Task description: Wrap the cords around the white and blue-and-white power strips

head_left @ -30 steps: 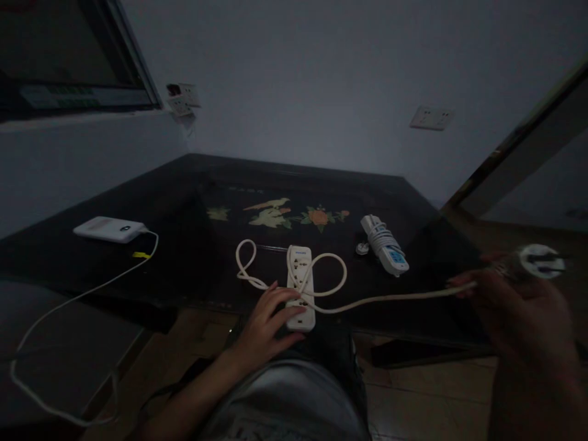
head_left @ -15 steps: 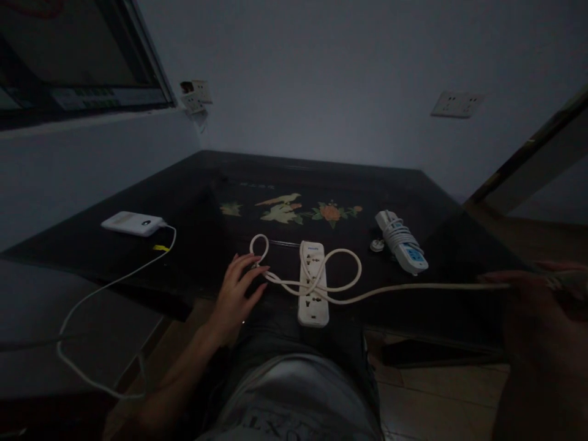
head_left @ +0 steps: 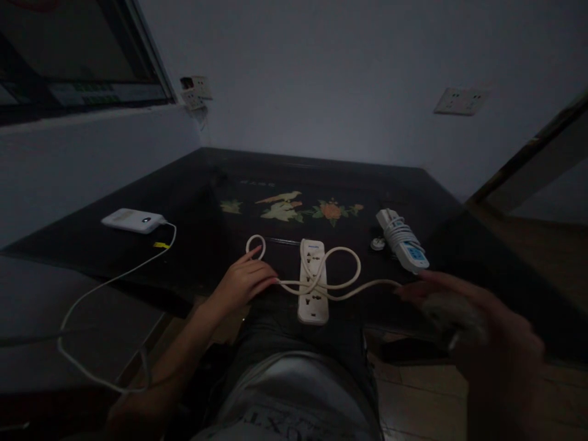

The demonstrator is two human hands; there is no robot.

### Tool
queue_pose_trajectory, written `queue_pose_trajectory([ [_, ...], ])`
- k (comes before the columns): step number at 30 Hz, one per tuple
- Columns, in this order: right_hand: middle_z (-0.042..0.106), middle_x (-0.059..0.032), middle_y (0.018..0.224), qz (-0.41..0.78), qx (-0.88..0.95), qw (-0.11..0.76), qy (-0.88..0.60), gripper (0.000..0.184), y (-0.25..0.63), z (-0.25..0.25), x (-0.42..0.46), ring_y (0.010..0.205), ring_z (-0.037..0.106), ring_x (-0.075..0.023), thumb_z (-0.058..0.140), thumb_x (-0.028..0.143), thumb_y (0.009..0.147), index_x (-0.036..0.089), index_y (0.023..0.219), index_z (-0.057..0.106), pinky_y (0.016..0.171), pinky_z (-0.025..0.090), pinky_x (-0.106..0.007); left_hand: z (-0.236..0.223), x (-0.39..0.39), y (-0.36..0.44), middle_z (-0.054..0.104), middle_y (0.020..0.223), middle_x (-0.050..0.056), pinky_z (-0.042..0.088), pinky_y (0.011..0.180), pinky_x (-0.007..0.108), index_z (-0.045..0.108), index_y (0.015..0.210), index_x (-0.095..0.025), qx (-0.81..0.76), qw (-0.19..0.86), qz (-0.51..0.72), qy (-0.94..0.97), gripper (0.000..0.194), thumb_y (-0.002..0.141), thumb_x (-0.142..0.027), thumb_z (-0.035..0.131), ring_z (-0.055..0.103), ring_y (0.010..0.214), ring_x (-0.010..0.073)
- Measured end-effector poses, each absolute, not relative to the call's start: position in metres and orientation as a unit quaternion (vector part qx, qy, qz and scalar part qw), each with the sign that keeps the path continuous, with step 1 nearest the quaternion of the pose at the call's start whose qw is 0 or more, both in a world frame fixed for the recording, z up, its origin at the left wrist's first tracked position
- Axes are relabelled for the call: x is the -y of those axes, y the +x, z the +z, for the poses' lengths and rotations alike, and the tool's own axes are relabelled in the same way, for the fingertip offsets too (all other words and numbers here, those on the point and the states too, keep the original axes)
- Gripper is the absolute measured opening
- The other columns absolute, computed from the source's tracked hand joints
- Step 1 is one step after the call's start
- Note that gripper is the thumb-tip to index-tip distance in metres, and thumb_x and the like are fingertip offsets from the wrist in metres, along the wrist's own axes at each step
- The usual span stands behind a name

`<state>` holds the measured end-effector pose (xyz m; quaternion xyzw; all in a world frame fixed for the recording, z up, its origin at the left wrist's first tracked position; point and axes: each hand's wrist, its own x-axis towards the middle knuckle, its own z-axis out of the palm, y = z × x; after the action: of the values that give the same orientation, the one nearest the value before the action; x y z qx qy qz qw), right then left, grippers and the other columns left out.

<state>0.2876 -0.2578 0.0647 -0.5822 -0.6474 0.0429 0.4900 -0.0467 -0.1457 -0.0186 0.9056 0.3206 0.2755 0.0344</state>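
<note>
A white power strip lies in front of me, its white cord looped loosely across its sockets. Left of the strip, my left hand is closed on the cord at the table's near edge, beside a small loop. My right hand, smeared by motion, grips the far end of the cord right of the strip. A pale blurred shape, apparently the cord's plug, shows in that hand. Just beyond it lies a second power strip with blue sockets, wrapped in its own grey-white cord, its plug alongside.
The dark table has a bird-and-flower picture. At the left lies a white power bank-like device with a white cable hanging over the edge. Wall sockets are on the back wall, and a window is at upper left.
My right hand has come in from the far right toward the strip, shortening the stretched cord. My left hand has shifted slightly right and its fingers have closed on the cord.
</note>
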Motion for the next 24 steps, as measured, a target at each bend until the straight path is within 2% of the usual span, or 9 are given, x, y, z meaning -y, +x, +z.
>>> queue_pose_trajectory([
  [4, 0.074, -0.0012, 0.083, 0.011, 0.760, 0.415, -0.499, 0.033, 0.280, 0.056, 0.240, 0.070, 0.070, -0.0202, 0.054, 0.018, 0.079, 0.033, 0.106, 0.066, 0.062, 0.056, -0.033, -0.022, 0.146, -0.046, 0.071, 0.097, 0.003, 0.035, 0.108, 0.047, 0.065, 0.105, -0.022, -0.311, 0.031, 0.242, 0.919, 0.025, 0.085, -0.035, 0.060, 0.065, 0.093, 0.0153],
  [9, 0.074, -0.0027, 0.085, 0.051, 0.796, 0.374, -0.474, 0.025, 0.263, 0.051, 0.228, 0.072, 0.069, -0.0191, 0.050, 0.020, 0.084, 0.029, 0.098, 0.068, 0.062, 0.053, -0.029, -0.030, 0.144, -0.046, 0.072, 0.090, 0.002, 0.040, 0.097, 0.036, 0.068, 0.097, -0.023, -0.315, -0.010, 0.260, 0.913, 0.018, 0.091, -0.030, 0.053, 0.064, 0.083, 0.0127],
  [13, 0.073, -0.0043, 0.086, 0.103, 0.847, 0.303, -0.425, 0.026, 0.243, 0.040, 0.220, 0.074, 0.068, -0.0179, 0.049, 0.021, 0.089, 0.027, 0.108, 0.066, 0.065, 0.050, -0.028, -0.022, 0.144, -0.042, 0.071, 0.094, 0.003, 0.040, 0.087, 0.032, 0.067, 0.095, -0.021, -0.306, -0.023, 0.274, 0.912, 0.017, 0.092, -0.027, 0.052, 0.063, 0.086, 0.0137],
  [16, 0.071, -0.0057, 0.091, 0.124, 0.873, 0.248, -0.402, 0.037, 0.228, 0.031, 0.216, 0.080, 0.066, -0.0189, 0.047, 0.016, 0.089, 0.026, 0.123, 0.059, 0.069, 0.051, -0.030, -0.010, 0.146, -0.039, 0.071, 0.092, 0.003, 0.040, 0.080, 0.029, 0.065, 0.093, -0.019, -0.301, -0.005, 0.266, 0.916, 0.017, 0.092, -0.028, 0.050, 0.063, 0.084, 0.0138],
  [19, 0.069, -0.0068, 0.099, 0.145, 0.879, 0.223, -0.395, 0.055, 0.220, 0.024, 0.215, 0.089, 0.065, -0.0195, 0.047, 0.010, 0.087, 0.027, 0.139, 0.041, 0.075, 0.052, -0.032, 0.002, 0.147, -0.036, 0.071, 0.089, 0.002, 0.039, 0.076, 0.028, 0.064, 0.092, -0.019, -0.296, 0.025, 0.263, 0.918, 0.019, 0.094, -0.028, 0.047, 0.062, 0.082, 0.0137],
  [21, 0.067, -0.0075, 0.107, 0.150, 0.877, 0.209, -0.406, 0.063, 0.218, 0.021, 0.215, 0.093, 0.065, -0.0198, 0.049, 0.009, 0.086, 0.028, 0.144, 0.033, 0.078, 0.053, -0.033, 0.009, 0.147, -0.034, 0.071, 0.089, 0.003, 0.039, 0.076, 0.028, 0.064, 0.093, -0.018, -0.296, 0.037, 0.266, 0.917, 0.020, 0.094, -0.028, 0.047, 0.062, 0.082, 0.0140],
  [24, 0.062, -0.0102, 0.115, 0.110, 0.859, 0.163, -0.472, 0.065, 0.212, 0.019, 0.214, 0.091, 0.066, -0.0226, 0.054, 0.012, 0.085, 0.027, 0.144, 0.033, 0.074, 0.055, -0.034, 0.018, 0.147, -0.029, 0.070, 0.090, 0.003, 0.039, 0.077, 0.029, 0.065, 0.094, -0.018, -0.303, 0.052, 0.264, 0.914, 0.020, 0.094, -0.029, 0.048, 0.062, 0.085, 0.0145],
])
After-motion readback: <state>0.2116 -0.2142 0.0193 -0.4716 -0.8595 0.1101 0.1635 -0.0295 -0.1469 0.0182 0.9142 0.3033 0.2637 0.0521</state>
